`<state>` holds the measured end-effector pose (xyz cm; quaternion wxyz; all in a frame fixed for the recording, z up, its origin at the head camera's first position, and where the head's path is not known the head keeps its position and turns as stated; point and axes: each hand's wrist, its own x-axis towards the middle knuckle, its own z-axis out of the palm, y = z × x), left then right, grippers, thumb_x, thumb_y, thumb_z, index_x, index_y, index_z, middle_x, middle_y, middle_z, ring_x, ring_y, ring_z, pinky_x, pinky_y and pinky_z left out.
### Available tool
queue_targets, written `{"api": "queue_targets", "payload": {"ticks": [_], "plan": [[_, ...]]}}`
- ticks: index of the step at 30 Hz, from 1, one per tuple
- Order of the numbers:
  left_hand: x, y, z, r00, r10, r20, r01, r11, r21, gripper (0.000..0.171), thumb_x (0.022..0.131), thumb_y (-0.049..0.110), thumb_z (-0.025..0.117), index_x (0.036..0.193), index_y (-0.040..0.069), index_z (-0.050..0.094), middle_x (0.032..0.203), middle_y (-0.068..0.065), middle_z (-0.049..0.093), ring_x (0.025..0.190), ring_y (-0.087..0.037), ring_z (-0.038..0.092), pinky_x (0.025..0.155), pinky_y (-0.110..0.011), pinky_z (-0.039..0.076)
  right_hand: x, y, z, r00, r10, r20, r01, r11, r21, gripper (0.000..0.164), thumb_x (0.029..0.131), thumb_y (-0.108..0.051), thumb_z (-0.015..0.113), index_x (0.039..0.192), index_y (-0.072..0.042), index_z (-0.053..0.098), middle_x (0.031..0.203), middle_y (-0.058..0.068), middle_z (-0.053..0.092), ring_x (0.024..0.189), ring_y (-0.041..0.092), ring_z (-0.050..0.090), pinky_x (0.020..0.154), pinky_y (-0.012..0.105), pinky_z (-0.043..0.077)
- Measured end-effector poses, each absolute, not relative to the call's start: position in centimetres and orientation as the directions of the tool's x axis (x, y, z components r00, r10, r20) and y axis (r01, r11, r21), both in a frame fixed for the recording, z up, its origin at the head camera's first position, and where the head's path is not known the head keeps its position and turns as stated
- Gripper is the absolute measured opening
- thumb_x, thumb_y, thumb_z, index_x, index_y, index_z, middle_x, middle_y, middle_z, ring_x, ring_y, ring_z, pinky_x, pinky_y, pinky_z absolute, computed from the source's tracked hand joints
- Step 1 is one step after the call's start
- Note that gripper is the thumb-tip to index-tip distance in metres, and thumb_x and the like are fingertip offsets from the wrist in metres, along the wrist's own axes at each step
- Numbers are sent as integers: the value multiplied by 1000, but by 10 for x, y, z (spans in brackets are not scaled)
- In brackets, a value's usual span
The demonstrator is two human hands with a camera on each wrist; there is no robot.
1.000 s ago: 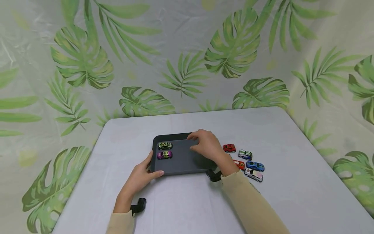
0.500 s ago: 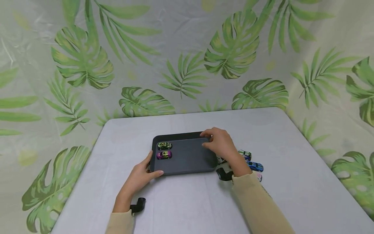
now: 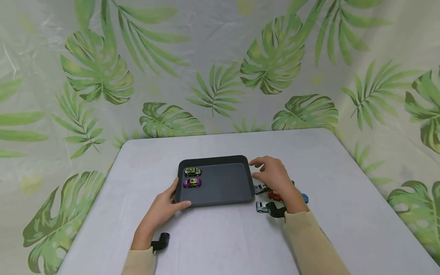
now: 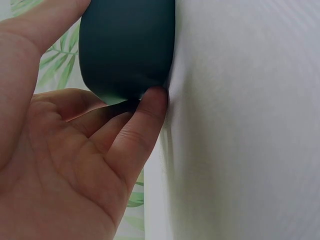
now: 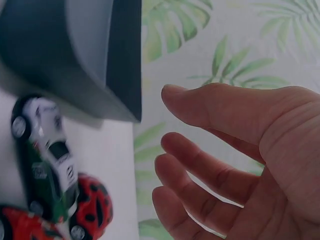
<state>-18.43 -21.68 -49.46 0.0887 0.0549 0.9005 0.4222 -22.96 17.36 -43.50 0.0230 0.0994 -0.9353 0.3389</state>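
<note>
A dark grey rectangular tray (image 3: 223,183) stands on the table, with a camouflage-patterned toy car (image 3: 192,172) and a purple toy car (image 3: 191,183) near its left end. My left hand (image 3: 166,202) grips the tray's left end, thumb over the front rim and fingers at the outer wall; the left wrist view shows a fingertip (image 4: 154,97) against that wall. Just past the tray's right rim hovers my right hand (image 3: 271,173), fingers loosely bent and nothing between them. Below it lie a green-and-white toy car (image 5: 55,160) and a red black-spotted one (image 5: 95,205).
Other toy cars lie right of the tray, partly covered by the right hand and forearm: a white one (image 3: 260,188), a red one (image 3: 275,195), a pale one (image 3: 262,207) and a blue one (image 3: 304,198). Leaf-printed cloth (image 3: 220,76) hangs behind the table.
My right hand has moved right, from over the tray to beyond its right rim, above the loose cars. The left hand keeps its hold and the tray has hardly shifted.
</note>
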Motion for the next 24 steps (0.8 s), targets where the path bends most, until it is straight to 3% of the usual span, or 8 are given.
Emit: {"api": "queue_targets", "payload": {"ticks": [14,24], "plan": [[-184,-217,-491,-978,174,-112,23,631,775,108,83,50,80,163,22,15,161,-12,29,147,-31,30,113,-54,33,-224,197,-452,-982,-176,71,-181,759,-626,33,87,-14,79,120,-13,74,106,9,72,96,26,66,81,47,53],[-184,-218,-495,-978,173,-115,21,637,771,108,82,53,80,163,23,15,161,-12,29,146,-31,32,111,-54,35,-220,204,-460,-983,-184,-1,-146,781,-607,33,86,-13,80,118,-13,75,109,9,72,99,27,66,85,49,52]]}}
